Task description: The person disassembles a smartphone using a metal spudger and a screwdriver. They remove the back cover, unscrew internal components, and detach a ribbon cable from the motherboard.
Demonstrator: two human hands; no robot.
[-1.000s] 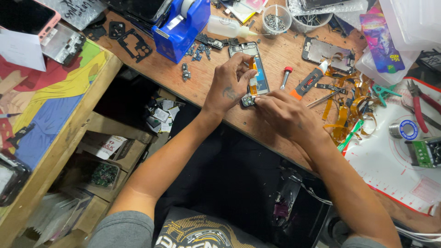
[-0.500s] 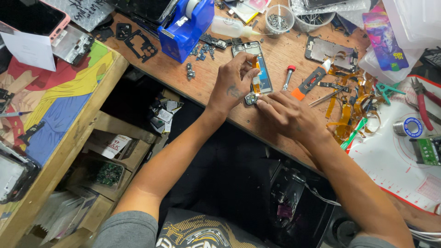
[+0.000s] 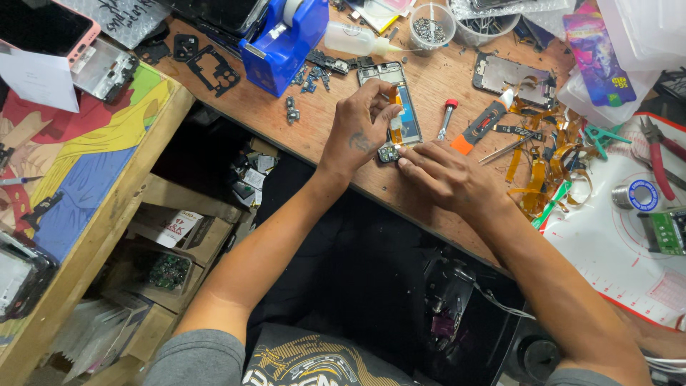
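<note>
An opened phone frame (image 3: 400, 100) lies on the wooden bench (image 3: 443, 93), its inside facing up. My left hand (image 3: 361, 132) rests on the frame's left side, thumb and fingers pinching its lower edge. My right hand (image 3: 446, 175) sits just below it, fingertips pressing a small dark camera part (image 3: 388, 154) at the frame's bottom corner. Whether that part is loose or attached I cannot tell.
A blue tape dispenser (image 3: 282, 39), a glue bottle (image 3: 354, 39) and a cup of screws (image 3: 432, 25) stand behind. A red-tipped screwdriver (image 3: 446, 118), an orange pry tool (image 3: 482, 125), orange flex strips (image 3: 532, 168), another phone frame (image 3: 511, 75), red pliers (image 3: 661, 161) and a white mat (image 3: 614, 243) lie to the right.
Both hands stay on the phone frame in nearly the same pose; only the view has shifted slightly.
</note>
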